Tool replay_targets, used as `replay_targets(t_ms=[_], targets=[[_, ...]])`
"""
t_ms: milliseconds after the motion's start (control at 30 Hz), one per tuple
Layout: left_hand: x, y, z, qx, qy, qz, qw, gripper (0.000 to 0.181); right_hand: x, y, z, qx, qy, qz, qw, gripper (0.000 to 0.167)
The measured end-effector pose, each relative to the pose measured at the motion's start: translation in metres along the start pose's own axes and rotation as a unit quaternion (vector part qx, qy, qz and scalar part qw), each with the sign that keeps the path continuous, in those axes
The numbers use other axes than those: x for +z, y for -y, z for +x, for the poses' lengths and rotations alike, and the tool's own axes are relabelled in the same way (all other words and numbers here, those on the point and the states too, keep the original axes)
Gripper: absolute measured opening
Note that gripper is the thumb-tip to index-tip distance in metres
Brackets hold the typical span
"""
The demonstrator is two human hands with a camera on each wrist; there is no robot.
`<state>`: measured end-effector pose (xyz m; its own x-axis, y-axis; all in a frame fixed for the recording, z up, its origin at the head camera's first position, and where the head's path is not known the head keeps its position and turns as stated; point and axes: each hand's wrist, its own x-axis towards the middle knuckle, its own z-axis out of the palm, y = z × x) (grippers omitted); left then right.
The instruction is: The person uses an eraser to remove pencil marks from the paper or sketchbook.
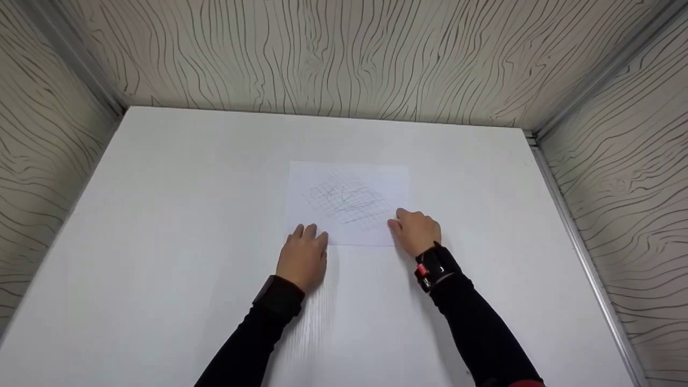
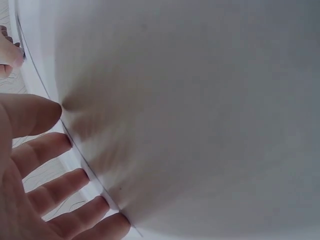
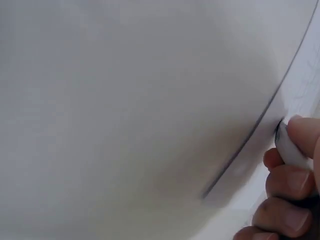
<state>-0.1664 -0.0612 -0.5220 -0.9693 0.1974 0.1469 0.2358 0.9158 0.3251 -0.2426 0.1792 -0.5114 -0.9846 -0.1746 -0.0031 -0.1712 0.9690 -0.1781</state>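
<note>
A sheet of white paper [image 1: 357,235] lies flat on the white table, with crossing grey pencil lines [image 1: 349,200] and a faint green mark over its middle. My left hand [image 1: 303,260] rests at the paper's near left corner, fingers extended and spread along the edge in the left wrist view. At the near right corner, my right hand [image 1: 418,232] pinches a small white eraser [image 3: 289,149] between thumb and fingers. The eraser's dark-smudged end points down at the paper. The rest of it is hidden inside the curled fingers.
The white table [image 1: 177,215] extends around the paper on all sides. Wood-grain patterned panels [image 1: 312,59] stand behind it and at both sides, joined by grey metal posts. Black bands [image 1: 438,266] circle both wrists.
</note>
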Motion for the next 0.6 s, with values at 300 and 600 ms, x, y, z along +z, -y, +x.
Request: replay_targets(t_ms=[300, 600], targets=[[0.003, 0.000, -0.003, -0.009, -0.003, -0.004, 0.9999, 0.031, 0.012, 0.021, -0.003, -0.057, 0.016, 0.012, 0.9982, 0.034], [0.000, -0.002, 0.000, -0.020, 0.002, -0.014, 0.9997, 0.032, 0.001, -0.004, 0.001, 0.004, 0.001, -0.006, 1.0000, 0.034]])
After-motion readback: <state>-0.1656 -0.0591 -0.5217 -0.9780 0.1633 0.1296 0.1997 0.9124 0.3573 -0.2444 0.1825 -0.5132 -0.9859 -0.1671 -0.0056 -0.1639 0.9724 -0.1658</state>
